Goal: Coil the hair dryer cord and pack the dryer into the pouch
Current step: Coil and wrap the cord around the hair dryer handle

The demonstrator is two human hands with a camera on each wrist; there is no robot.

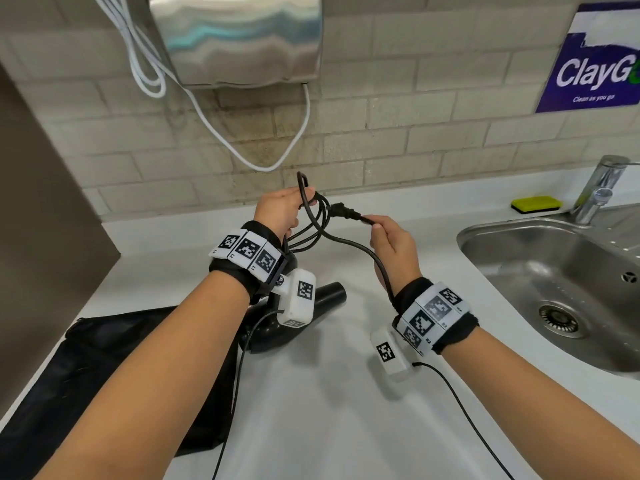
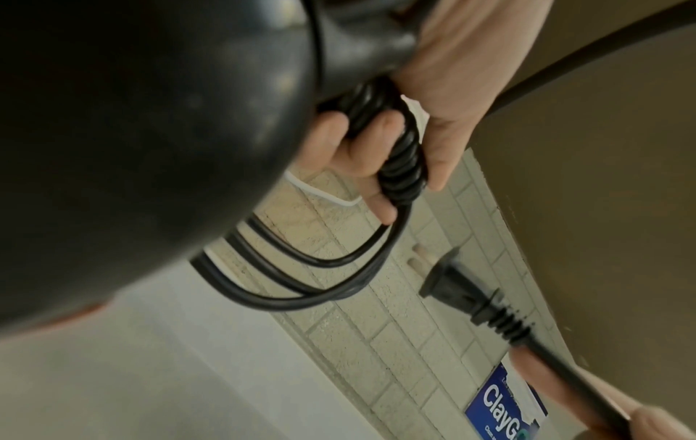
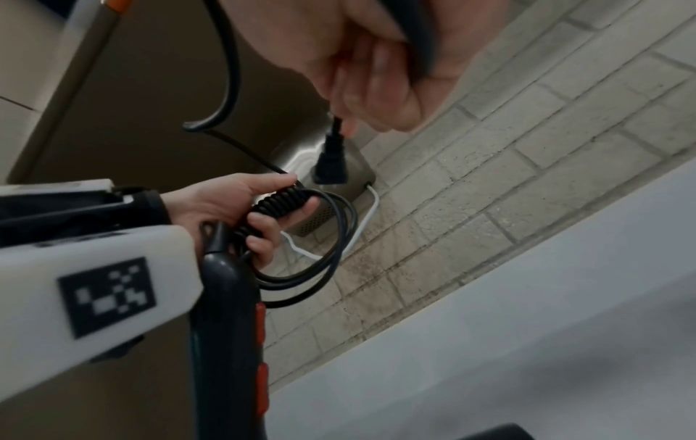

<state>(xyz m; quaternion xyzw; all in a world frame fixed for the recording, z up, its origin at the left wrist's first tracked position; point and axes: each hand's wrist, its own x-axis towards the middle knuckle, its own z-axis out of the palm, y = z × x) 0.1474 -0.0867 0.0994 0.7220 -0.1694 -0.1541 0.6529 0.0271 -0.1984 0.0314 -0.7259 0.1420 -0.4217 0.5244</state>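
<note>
I see my left hand [image 1: 280, 209] just above centre frame in the head view, its grip curled round a bundle of gathered loops of the black cord [image 1: 317, 216]. The left wrist view shows the fingers [image 2: 361, 148] wrapped over several turns stacked side by side. I judge the loops are bunched in that fist so they cannot spring apart while the last length comes in.

My right hand [image 1: 391, 247], right of centre, pinches the cord just behind the plug [image 1: 343, 211], thumb and fingers closed on it. The plug points left toward the bundle, and a slack run of cord drops from the pinch down past the right wrist. Holding at the plug end gives me control of the free tail; I judge the coiling is nearly done, with this last stretch left to lay on.

The hair dryer [image 1: 294, 317] hangs below my left wrist, lower centre, its nozzle pointing right over the white counter [image 1: 329, 393]; whether it touches the counter I cannot tell. Its handle with red switches shows in the right wrist view.

The black pouch [image 1: 104, 358] lies flat at lower left on the counter, partly under my left forearm. Nothing of the dryer is in it yet, and I cannot see its opening.

The steel sink [image 1: 554, 271], at right, shows only a drain.
</note>
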